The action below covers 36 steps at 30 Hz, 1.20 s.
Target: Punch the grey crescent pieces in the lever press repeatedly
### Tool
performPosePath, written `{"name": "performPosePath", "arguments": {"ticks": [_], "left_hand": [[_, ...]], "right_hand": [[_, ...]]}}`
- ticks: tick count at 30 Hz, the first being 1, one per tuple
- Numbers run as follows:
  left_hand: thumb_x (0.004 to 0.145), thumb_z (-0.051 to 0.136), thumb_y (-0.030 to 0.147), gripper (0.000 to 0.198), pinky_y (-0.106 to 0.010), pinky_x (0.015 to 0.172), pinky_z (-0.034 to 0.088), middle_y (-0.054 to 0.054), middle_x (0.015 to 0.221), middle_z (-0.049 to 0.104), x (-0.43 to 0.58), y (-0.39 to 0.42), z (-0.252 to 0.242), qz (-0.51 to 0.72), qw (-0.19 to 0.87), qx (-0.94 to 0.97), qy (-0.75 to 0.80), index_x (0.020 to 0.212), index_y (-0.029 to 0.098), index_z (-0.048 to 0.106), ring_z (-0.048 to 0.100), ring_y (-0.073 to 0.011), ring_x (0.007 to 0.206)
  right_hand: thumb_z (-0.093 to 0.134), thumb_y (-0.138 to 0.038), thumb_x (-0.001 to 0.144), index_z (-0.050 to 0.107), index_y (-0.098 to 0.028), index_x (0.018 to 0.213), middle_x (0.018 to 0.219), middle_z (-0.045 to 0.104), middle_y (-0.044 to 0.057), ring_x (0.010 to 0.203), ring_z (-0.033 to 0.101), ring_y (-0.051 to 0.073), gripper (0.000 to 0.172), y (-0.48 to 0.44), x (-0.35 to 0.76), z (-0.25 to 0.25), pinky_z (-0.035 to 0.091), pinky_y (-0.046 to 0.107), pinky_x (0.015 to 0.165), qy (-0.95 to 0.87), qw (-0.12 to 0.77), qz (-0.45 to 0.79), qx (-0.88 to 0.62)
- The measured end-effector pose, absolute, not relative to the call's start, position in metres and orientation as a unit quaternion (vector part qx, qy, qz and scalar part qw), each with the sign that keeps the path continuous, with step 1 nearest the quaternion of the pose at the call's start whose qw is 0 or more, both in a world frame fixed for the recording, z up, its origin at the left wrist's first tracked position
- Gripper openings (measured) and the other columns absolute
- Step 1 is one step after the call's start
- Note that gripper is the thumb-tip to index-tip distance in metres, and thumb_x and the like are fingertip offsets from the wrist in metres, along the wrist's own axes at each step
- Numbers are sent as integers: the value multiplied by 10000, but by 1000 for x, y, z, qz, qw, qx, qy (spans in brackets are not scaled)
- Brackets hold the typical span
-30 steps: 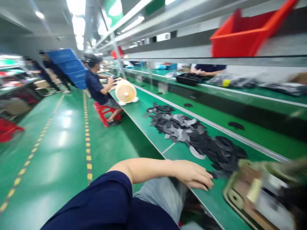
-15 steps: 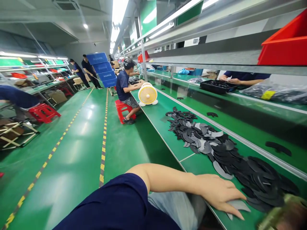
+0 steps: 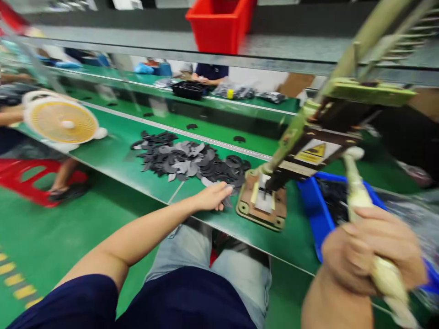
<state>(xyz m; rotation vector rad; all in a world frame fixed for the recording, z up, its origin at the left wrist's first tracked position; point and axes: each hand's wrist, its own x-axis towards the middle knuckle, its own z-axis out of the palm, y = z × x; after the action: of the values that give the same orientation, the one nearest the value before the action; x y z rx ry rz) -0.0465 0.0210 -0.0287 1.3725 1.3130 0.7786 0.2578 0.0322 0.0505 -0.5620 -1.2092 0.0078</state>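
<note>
Fingers of your right hand [image 3: 372, 251] wrap tightly round the cream-wrapped lever handle [image 3: 363, 219] of the green hand press [image 3: 308, 137], while your left hand [image 3: 212, 196] lies flat with fingers loosely spread, gripping nothing, tips resting on a grey piece at the near edge of the pile of dark grey and black cut pieces [image 3: 188, 160]. That pile spreads across the long green workbench [image 3: 116, 160], just left of the press's tan base plate [image 3: 262, 205]. A blue plastic bin [image 3: 312, 205] with dark parts sits just right of the base. Further left stands a round yellow-and-white desk fan [image 3: 61, 122].
</note>
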Motion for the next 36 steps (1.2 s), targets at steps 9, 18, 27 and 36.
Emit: {"name": "performPosePath", "arguments": {"ticks": [9,18,27,36], "left_hand": [[991,645,433,268,-228,549,504,-3,798,653,-6,73,-4,307,577,579,488,980,175,573,591,-102,582],[978,681,448,246,-258,803,490,-30,954,752,22,87,-20,355,230,725,543,1038,210,698,681,-173,876],[1002,656,406,229,-208,533,497,26,707,678,23,74,-19,348,473,604,538,1053,187,615,658,-115,539],[1004,691,385,284,-145,459,468,27,584,652,27,101,-18,316,566,563,513,894,170,543,615,-79,461]], "right_hand": [[741,-390,836,493,-203,593,616,554,-26,746,657,177,395,15,261,60,518,443,830,-628,749,-28,-210],[754,-381,823,493,-207,595,592,537,-25,722,642,181,388,19,262,60,496,441,831,-618,762,-34,-192],[748,-411,838,473,-203,595,598,529,-27,751,652,183,422,15,264,59,501,449,843,-623,752,-30,-214],[764,-419,822,504,-211,596,606,546,-27,770,666,201,403,14,265,59,497,477,866,-621,752,-23,-218]]}}
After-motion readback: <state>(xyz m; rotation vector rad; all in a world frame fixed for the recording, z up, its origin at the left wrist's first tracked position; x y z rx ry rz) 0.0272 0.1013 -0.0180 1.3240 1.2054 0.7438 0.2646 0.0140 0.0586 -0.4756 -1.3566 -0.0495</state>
